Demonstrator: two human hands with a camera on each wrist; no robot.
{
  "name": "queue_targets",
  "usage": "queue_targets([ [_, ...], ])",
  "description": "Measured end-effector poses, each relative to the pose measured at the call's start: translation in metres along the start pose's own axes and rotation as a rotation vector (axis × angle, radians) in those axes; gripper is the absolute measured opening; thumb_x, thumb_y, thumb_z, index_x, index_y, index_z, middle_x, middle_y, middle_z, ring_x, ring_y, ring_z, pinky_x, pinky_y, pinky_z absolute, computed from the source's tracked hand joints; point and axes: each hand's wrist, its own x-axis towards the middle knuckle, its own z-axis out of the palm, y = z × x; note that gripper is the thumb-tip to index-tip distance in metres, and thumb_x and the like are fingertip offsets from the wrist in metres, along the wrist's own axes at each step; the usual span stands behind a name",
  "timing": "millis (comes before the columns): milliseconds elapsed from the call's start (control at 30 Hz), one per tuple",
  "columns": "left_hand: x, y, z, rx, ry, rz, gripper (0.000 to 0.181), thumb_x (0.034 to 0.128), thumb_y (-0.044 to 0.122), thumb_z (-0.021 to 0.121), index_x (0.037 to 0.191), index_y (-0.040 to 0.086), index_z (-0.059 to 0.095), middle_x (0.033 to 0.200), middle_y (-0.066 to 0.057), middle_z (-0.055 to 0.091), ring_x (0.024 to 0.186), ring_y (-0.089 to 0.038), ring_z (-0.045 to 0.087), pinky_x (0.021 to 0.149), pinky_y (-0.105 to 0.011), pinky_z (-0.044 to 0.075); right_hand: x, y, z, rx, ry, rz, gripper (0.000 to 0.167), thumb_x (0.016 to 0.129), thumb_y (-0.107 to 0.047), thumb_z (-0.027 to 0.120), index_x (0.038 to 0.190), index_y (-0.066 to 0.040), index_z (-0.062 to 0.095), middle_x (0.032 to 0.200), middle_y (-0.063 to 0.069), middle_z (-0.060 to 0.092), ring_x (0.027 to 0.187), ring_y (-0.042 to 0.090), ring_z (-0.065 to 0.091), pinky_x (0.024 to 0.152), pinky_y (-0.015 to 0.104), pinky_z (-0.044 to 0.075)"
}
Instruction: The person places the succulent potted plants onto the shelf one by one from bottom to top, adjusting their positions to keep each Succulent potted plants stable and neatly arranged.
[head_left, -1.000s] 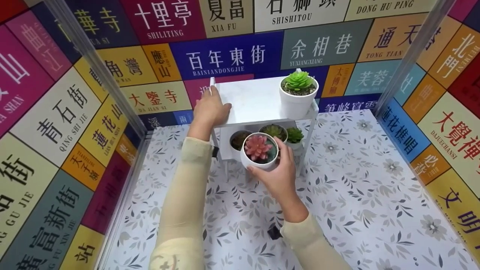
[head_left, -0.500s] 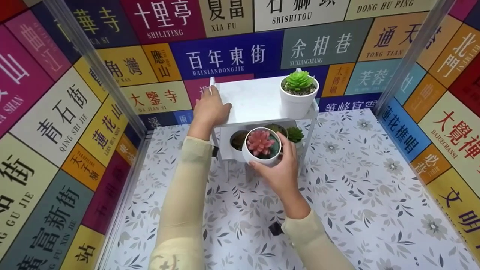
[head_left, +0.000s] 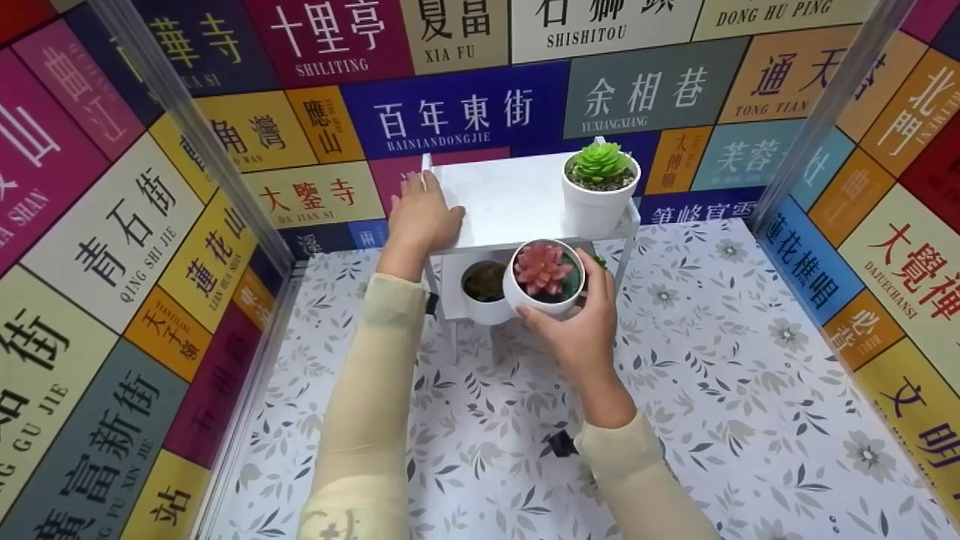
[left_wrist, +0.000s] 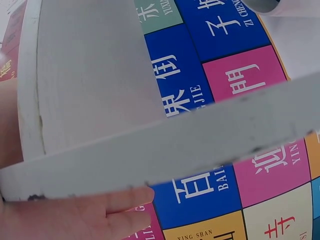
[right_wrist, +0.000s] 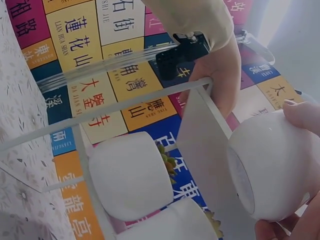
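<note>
My left hand (head_left: pixel 423 215) grips the left end of a small white two-tier plant stand (head_left: pixel 501 196), thumb on the inner side; in the left wrist view its straight fingers (left_wrist: pixel 127 205) lie beyond the white rail. My right hand (head_left: pixel 589 334) holds a round white pot with a pink succulent (head_left: pixel 544 271), thumb and fingers around its side. The pot is raised in front of the stand, just below the top shelf's front edge. From the right wrist view, the white pot (right_wrist: pixel 272 165) shows its base, apart from the stand.
A white pot with a bright green succulent (head_left: pixel 600 184) stands on the top shelf's right end. Below, a white pot with a dark plant (head_left: pixel 486 291) sits at the left; others are mostly hidden behind the held pot. Sign-patterned walls enclose the floral surface (head_left: pixel 720 375).
My right hand has moved the pink succulent's pot up and to the right, now covering more of the lower pots. The left hand stays on the stand.
</note>
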Motion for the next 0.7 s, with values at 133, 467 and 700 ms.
queue_targets([
  [133, 0.0, 0.001, 0.0, 0.009, -0.005, 0.0, 0.088, 0.1089, 0.048, 0.048, 0.169, -0.002, 0.009, 0.178, -0.025, 0.008, 0.167, -0.039, 0.006, 0.137, -0.054, 0.006, 0.006, -0.004, -0.005, -0.024, 0.033, -0.023, 0.106, 0.068, -0.025, 0.102, 0.157, -0.009, 0.048, 0.146, 0.012, 0.052, 0.134, 0.022, 0.053, 0.11, 0.042, 0.051],
  [467, 0.001, 0.001, 0.001, 0.012, 0.005, 0.008, 0.089, 0.1075, 0.048, 0.05, 0.169, -0.003, 0.011, 0.177, -0.026, 0.012, 0.167, -0.039, 0.009, 0.137, -0.054, 0.008, 0.015, -0.015, -0.005, -0.027, 0.063, -0.095, 0.105, 0.069, -0.028, 0.102, 0.156, -0.007, 0.048, 0.143, 0.015, 0.053, 0.129, 0.02, 0.053, 0.103, 0.039, 0.051],
  [700, 0.002, 0.0, 0.0, 0.015, 0.006, 0.007, 0.089, 0.1073, 0.048, 0.05, 0.169, -0.003, 0.012, 0.177, -0.025, 0.013, 0.167, -0.039, 0.009, 0.137, -0.054, 0.009, 0.02, -0.018, 0.0, -0.07, 0.081, -0.11, 0.106, 0.069, -0.031, 0.101, 0.157, -0.008, 0.048, 0.141, 0.016, 0.052, 0.13, 0.021, 0.053, 0.108, 0.041, 0.053],
])
